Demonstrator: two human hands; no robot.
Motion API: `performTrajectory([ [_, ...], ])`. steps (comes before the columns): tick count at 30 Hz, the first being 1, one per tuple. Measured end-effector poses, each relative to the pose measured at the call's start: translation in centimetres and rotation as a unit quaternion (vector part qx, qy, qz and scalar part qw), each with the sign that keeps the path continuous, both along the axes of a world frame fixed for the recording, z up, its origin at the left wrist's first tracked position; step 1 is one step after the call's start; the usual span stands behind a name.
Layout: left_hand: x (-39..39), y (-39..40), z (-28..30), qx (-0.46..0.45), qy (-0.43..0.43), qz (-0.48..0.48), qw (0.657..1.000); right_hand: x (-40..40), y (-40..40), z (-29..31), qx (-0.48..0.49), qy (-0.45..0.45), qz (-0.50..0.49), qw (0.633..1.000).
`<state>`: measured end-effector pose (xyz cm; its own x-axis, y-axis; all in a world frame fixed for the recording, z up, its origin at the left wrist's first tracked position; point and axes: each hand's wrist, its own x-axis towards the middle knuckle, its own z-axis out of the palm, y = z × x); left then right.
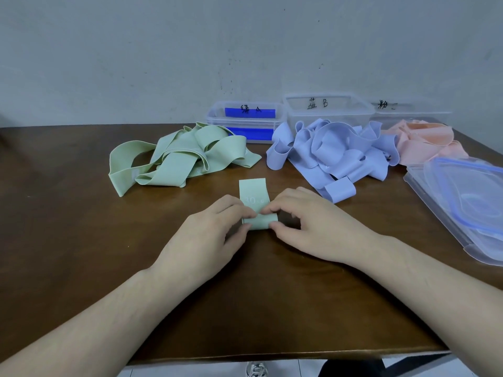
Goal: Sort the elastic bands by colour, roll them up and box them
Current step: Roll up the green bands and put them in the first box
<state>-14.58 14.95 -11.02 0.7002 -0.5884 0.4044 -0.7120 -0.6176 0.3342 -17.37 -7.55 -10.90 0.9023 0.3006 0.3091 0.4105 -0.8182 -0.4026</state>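
Head view: a pale green flat elastic band (255, 197) is being rolled on the brown tabletop (81, 213), its rolled end pinched between the left hand (206, 229) and right hand (307, 227), the grip closed. Rolling onward to the free end beyond the grip is judged next, then boxing.

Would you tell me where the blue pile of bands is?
In the head view, the blue pile lies right of centre on the table, between the green pile and pink pile.

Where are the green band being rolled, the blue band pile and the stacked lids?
green band (253, 195): head view, flat unrolled part beyond the fingers.
blue band pile (330, 148): head view, middle of the heap.
stacked lids (468, 197): head view, clear top lid's centre.
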Motion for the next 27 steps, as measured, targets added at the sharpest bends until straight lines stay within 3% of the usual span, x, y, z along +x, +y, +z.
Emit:
performTrajectory([
  [27, 0.0, -0.1, -0.1, -0.034, 0.039, -0.003, 0.999, -0.7, -0.4, -0.9, 0.041, -0.021, 0.001, 0.999],
])
